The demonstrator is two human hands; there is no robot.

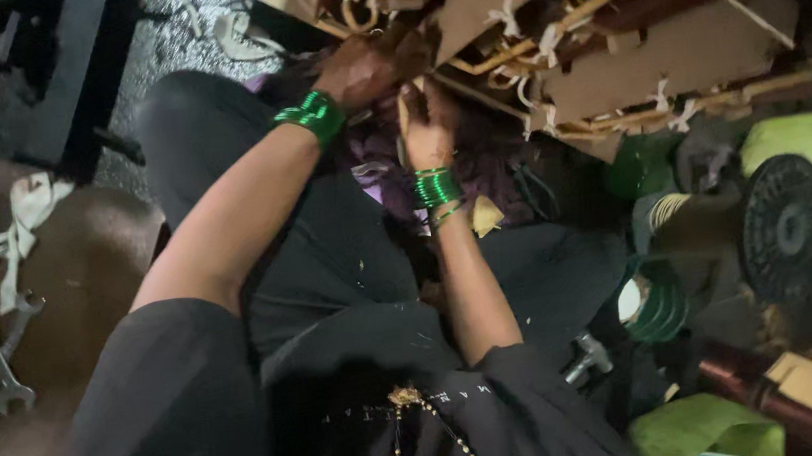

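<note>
Dim, cluttered workshop floor is seen from above, with a seated person's dark-clothed lap in the middle. A large assembly of brown cardboard panels (608, 46) laced with tan wire loops and white cloth ties lies just ahead of the knees. Both hands, each wrist ringed with green bangles, are pressed to its near edge: the left hand (361, 70) closed on a wire loop, the right hand (427, 120) pinching a strand just below. The panels are judged stiff but light, the wire springy; it is best held by a tied loop. A spanner (1, 373) lies far left of the assembly, a black spool (786, 223) below it to the right.
</note>
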